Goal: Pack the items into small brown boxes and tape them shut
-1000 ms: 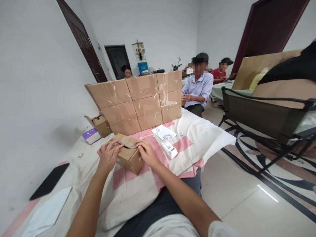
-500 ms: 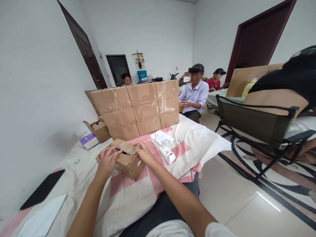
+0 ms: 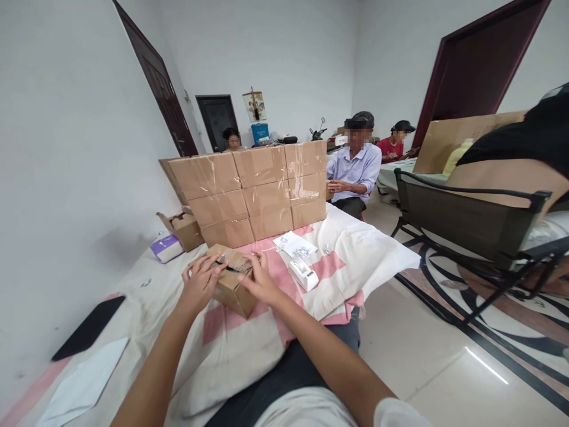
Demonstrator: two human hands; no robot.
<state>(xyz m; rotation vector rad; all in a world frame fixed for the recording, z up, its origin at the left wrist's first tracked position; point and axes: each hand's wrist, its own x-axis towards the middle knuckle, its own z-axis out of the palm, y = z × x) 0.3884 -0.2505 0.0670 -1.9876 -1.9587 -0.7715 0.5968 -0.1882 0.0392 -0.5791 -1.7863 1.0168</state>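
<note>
A small cardboard box rests on the cloth-covered table between my hands, a dark gap showing across its top. My left hand grips its left side, fingers bent over the top edge. On the right side, my right hand holds the box with its thumb on the near part and its fingers at the far edge. Right of the box stands a white tape dispenser, and behind that lies a white sheet with small clear pieces on it.
Behind the small box rises a stack of taped cartons. An open carton and a purple-white packet stand at the left. A black flat object lies near the wall. A person sits beyond the stack.
My right hand has shifted on the box, its thumb now nearer the front edge. The view has moved slightly, and the gap in the box's top looks a little wider.
</note>
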